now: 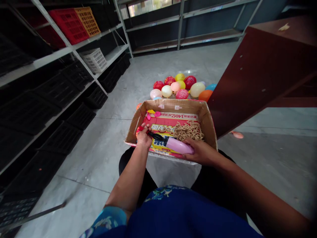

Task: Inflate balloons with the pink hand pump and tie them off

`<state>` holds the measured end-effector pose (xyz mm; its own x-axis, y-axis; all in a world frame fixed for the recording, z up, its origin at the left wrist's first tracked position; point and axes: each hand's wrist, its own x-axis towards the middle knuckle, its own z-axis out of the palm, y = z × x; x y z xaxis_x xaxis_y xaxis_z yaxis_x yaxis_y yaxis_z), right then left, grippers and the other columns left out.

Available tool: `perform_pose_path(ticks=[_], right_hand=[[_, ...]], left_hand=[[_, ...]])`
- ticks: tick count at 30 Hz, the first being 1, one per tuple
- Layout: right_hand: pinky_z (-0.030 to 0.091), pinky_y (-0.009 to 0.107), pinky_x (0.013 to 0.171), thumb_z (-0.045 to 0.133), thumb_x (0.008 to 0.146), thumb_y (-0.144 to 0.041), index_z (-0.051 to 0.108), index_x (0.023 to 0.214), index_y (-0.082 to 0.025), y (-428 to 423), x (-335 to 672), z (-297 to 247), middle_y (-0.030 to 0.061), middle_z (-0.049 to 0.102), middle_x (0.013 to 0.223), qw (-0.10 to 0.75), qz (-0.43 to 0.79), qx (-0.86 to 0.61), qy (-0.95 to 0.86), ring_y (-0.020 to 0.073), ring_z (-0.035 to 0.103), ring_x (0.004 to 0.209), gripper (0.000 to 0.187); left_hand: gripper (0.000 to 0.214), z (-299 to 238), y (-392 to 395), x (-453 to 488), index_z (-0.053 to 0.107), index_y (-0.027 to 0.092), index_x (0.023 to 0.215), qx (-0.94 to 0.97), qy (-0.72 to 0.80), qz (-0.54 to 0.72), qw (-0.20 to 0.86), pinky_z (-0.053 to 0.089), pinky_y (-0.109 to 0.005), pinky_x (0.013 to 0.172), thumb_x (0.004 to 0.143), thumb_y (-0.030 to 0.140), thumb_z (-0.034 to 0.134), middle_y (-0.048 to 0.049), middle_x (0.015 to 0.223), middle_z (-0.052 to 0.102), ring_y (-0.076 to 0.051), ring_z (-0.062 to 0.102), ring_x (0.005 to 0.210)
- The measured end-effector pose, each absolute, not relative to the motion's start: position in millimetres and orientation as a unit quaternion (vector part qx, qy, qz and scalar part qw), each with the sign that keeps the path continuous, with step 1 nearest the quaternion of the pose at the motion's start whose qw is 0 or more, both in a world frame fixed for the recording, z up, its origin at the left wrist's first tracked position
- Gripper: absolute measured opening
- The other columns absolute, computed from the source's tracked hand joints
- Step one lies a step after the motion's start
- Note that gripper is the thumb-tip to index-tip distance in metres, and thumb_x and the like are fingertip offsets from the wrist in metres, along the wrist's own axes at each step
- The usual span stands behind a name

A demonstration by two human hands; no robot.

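My right hand (pixel 199 152) is wrapped round the pink body of a balloon pump (pixel 178 146), which lies tilted above an open cardboard box (pixel 210 122) on my lap. The pump's black front end points left toward my left hand (pixel 145 136). Pinched in my left fingers is a small red balloon (pixel 139 129), limp and partly hidden, close to the pump's tip. Inside the box, a heap of tan rubber rings (pixel 189 130) rests on the right side. Limp pink balloons (pixel 157 114) and a yellow balloon (pixel 150 111) lie in its far left corner.
Several inflated balloons (pixel 182 94) sit on the floor beyond the box. A dark red wooden panel (pixel 237 79) slants up at the right, with a limp pink balloon (pixel 237 135) near its foot. Shelves at left hold black crates (pixel 71 77), a white basket (pixel 95 60) and a red crate (pixel 69 24).
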<state>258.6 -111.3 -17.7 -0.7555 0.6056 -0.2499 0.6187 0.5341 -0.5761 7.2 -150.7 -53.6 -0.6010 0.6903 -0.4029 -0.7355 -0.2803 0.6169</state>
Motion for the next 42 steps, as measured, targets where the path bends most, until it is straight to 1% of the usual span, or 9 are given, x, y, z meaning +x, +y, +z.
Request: perform_pose_path(ticks=[8, 13, 18, 22, 24, 28, 33, 37, 42], right_hand=[[0.038, 0.026, 0.065, 0.060, 0.074, -0.040, 0.053, 0.111, -0.019, -117.8, 248.8, -14.6, 0.0103, 0.066, 0.103, 0.014, -0.265, 0.368, 0.891, 0.0232, 0.062, 0.084, 0.043], [0.037, 0.027, 0.068, 0.059, 0.076, -0.039, 0.050, 0.118, -0.021, -118.7, 246.2, -19.4, 0.0100, 0.065, 0.109, 0.009, -0.225, 0.372, 0.901, 0.0242, 0.061, 0.089, 0.046], [0.039, 0.029, 0.076, 0.058, 0.079, -0.039, 0.050, 0.117, -0.020, -127.0, 240.6, -17.8, 0.0115, 0.060, 0.118, 0.008, -0.193, 0.360, 0.913, 0.0253, 0.058, 0.098, 0.044], [0.041, 0.032, 0.079, 0.056, 0.082, -0.038, 0.050, 0.116, -0.019, -134.0, 232.8, -18.1, 0.0119, 0.059, 0.117, -0.012, -0.170, 0.351, 0.921, 0.0256, 0.057, 0.099, 0.040], [0.043, 0.034, 0.080, 0.055, 0.083, -0.039, 0.049, 0.118, -0.020, -135.6, 230.1, -20.2, 0.0112, 0.059, 0.117, -0.029, -0.163, 0.351, 0.922, 0.0258, 0.057, 0.100, 0.040], [0.045, 0.035, 0.078, 0.054, 0.083, -0.044, 0.043, 0.126, -0.021, -137.2, 230.0, -24.7, 0.0114, 0.057, 0.120, -0.045, -0.171, 0.360, 0.916, 0.0264, 0.058, 0.098, 0.050], [0.045, 0.033, 0.072, 0.056, 0.079, -0.047, 0.048, 0.115, -0.019, -141.4, 247.2, -29.9, 0.0113, 0.061, 0.112, -0.035, -0.196, 0.387, 0.901, 0.0256, 0.060, 0.093, 0.047], [0.045, 0.033, 0.075, 0.059, 0.078, -0.047, 0.046, 0.120, -0.019, -145.1, 270.7, -33.9, 0.0107, 0.061, 0.114, -0.044, -0.202, 0.391, 0.897, 0.0254, 0.059, 0.098, 0.051], [0.045, 0.034, 0.077, 0.058, 0.079, -0.050, 0.046, 0.121, -0.019, -144.5, 276.4, -31.2, 0.0111, 0.061, 0.114, -0.052, -0.198, 0.402, 0.892, 0.0264, 0.059, 0.100, 0.054]], left_hand=[[0.016, -55.5, -145.7, 20.5, 0.050, 0.017, 0.075, -0.087, 0.406, 0.797, 0.439, 0.043, -0.024, 0.059, 0.077, 0.002, 0.057, 0.0015, 0.073, 0.062, -0.008, 0.054, 0.054], [0.005, -58.1, -146.6, 10.5, 0.056, 0.014, 0.076, -0.075, 0.350, 0.766, 0.535, 0.043, -0.025, 0.057, 0.080, 0.011, 0.056, 0.0021, 0.063, 0.055, -0.008, 0.053, 0.053], [0.027, -57.3, -148.0, 3.9, 0.046, 0.017, 0.065, -0.074, 0.316, 0.749, 0.577, 0.042, -0.028, 0.054, 0.087, 0.031, 0.051, 0.0051, 0.050, 0.041, -0.010, 0.046, 0.045], [0.037, -51.5, -143.3, 1.3, 0.039, 0.018, 0.060, -0.081, 0.388, 0.740, 0.543, 0.044, -0.029, 0.055, 0.091, 0.038, 0.044, 0.0036, 0.050, 0.043, -0.012, 0.047, 0.046], [0.038, -44.8, -140.3, -0.3, 0.035, 0.018, 0.059, -0.078, 0.407, 0.744, 0.524, 0.042, -0.028, 0.053, 0.093, 0.035, 0.040, 0.0037, 0.049, 0.042, -0.011, 0.045, 0.044], [0.041, -26.2, -136.8, -3.7, 0.022, 0.018, 0.058, -0.041, 0.396, 0.765, 0.506, 0.033, -0.024, 0.045, 0.093, 0.030, 0.037, 0.0059, 0.042, 0.028, -0.008, 0.031, 0.037], [0.039, -8.9, -134.3, -18.2, 0.019, 0.019, 0.059, 0.005, 0.407, 0.759, 0.508, 0.029, -0.023, 0.045, 0.091, 0.025, 0.039, 0.0061, 0.042, 0.028, -0.008, 0.027, 0.037], [0.032, -2.4, -132.7, -39.9, 0.020, 0.018, 0.060, 0.029, 0.438, 0.757, 0.484, 0.027, -0.022, 0.046, 0.084, 0.014, 0.040, 0.0055, 0.043, 0.028, -0.008, 0.025, 0.039], [0.035, -2.9, -130.3, -40.1, 0.015, 0.018, 0.061, 0.043, 0.412, 0.773, 0.480, 0.028, -0.021, 0.045, 0.085, 0.016, 0.041, 0.0052, 0.043, 0.028, -0.008, 0.026, 0.040]])
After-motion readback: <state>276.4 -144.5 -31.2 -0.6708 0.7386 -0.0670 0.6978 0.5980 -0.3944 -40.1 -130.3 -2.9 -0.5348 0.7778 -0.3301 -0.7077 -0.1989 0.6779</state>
